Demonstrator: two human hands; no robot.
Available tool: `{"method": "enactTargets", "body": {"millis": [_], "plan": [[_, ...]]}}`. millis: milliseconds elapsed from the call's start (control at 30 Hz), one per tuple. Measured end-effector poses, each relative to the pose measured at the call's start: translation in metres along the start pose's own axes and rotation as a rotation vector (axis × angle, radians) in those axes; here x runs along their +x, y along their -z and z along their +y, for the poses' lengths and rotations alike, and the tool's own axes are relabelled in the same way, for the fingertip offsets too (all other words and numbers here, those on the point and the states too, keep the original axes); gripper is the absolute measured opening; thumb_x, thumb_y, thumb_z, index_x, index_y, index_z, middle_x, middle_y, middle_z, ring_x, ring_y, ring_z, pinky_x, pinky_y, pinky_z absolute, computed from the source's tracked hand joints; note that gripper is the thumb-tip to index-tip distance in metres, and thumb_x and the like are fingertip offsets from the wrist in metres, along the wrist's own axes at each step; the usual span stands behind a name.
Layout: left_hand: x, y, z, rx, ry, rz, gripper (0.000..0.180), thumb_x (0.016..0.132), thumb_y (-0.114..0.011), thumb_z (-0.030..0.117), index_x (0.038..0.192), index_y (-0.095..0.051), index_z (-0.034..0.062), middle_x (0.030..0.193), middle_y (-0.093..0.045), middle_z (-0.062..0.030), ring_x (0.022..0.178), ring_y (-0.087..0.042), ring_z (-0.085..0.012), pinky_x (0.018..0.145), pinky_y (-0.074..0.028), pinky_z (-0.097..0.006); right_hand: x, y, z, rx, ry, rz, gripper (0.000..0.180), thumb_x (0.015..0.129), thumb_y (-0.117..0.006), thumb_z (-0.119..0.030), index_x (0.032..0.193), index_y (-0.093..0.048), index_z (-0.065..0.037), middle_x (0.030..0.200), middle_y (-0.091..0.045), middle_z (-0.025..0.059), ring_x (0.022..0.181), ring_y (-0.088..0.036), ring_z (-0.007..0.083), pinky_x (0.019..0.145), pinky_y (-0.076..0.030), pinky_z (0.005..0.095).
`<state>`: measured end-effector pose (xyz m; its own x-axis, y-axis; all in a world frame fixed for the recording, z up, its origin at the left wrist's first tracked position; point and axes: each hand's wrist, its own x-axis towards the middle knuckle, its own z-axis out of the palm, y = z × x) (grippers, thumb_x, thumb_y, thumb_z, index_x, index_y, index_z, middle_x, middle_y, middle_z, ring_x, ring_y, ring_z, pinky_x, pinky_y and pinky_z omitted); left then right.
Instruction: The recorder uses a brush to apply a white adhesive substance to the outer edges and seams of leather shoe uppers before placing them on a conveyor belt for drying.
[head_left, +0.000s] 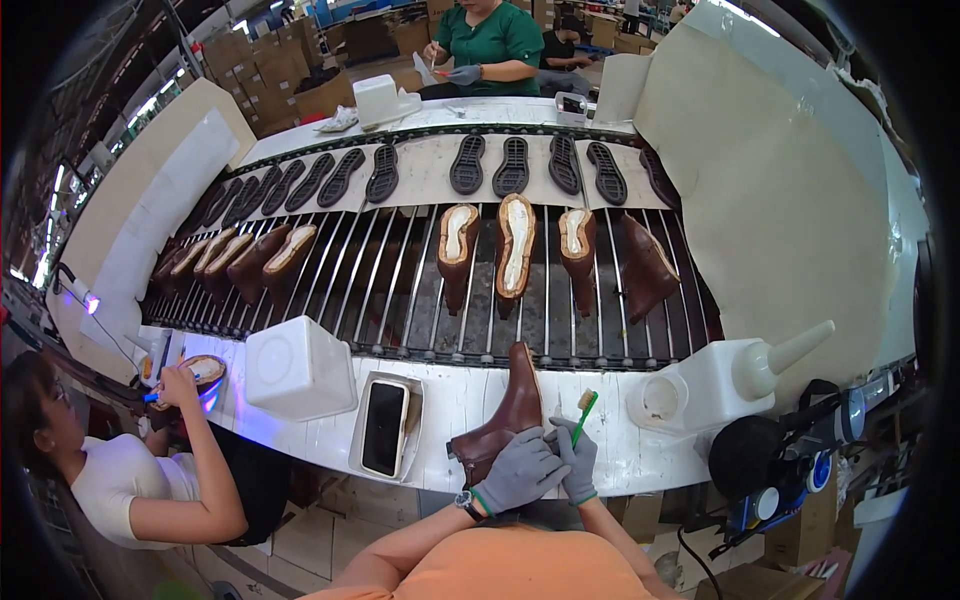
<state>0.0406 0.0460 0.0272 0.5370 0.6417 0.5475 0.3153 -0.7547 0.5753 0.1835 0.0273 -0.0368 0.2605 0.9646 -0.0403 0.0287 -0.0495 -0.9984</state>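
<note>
My left hand [520, 470], in a grey glove, is closed beside a brown boot [487, 440] on the white bench ledge. Its curled fingers meet my other glove; whatever they grip is hidden. Between the thumb and fingers of my right hand [577, 465], also gloved in grey, is a green toothbrush [584, 415], bristles up, just right of the boot. The boot's narrow end points away from me, with a pale edge along its right side.
A conveyor of metal rollers [400, 290] carries several brown boots [515, 250] and black soles [511, 170]. On the ledge are a white container [300, 368], a phone [385, 427] in a tray and a white bottle [715, 385]. A person [150, 480] works at left; another [490, 45] sits opposite.
</note>
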Motion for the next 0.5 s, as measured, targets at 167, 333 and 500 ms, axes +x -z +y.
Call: {"method": "enactTargets", "body": {"millis": [167,333,500], "plan": [[0.0010,-0.0004,-0.0013,-0.001,0.023,-0.035,0.017,0.082,-0.068,0.018,0.069,-0.063,0.0078,0.070,-0.059,-0.0061,0.079,-0.058,-0.0250,0.093,-0.046,-0.040,0.0028,0.0007,-0.0055,-0.037,-0.003,0.001,0.022,0.099,-0.052,-0.013,0.110,-0.066,0.000,0.076,-0.066,0.0036,0.065,-0.060,0.0085,0.060,-0.048,0.0231],[0.0064,0.0003,-0.0029,-0.019,0.003,0.000,0.016,0.081,-0.069,0.018,0.070,-0.063,0.0075,0.071,-0.059,-0.0069,0.080,-0.058,-0.0257,0.093,-0.046,-0.040,0.0086,0.0005,-0.0014,-0.091,0.044,0.022,0.023,0.097,-0.052,-0.011,0.111,-0.067,-0.001,0.075,-0.067,0.0044,0.061,-0.060,0.0091,0.057,-0.048,0.0251],[0.0027,-0.0005,-0.0032,-0.014,0.004,-0.001,0.016,0.080,-0.069,0.018,0.070,-0.063,0.0071,0.072,-0.060,-0.0069,0.081,-0.059,-0.0257,0.092,-0.046,-0.039,0.0072,-0.0004,0.0006,-0.071,0.036,0.020,0.022,0.097,-0.052,-0.012,0.110,-0.067,-0.001,0.074,-0.067,0.0039,0.061,-0.059,0.0085,0.057,-0.047,0.0250]]}}
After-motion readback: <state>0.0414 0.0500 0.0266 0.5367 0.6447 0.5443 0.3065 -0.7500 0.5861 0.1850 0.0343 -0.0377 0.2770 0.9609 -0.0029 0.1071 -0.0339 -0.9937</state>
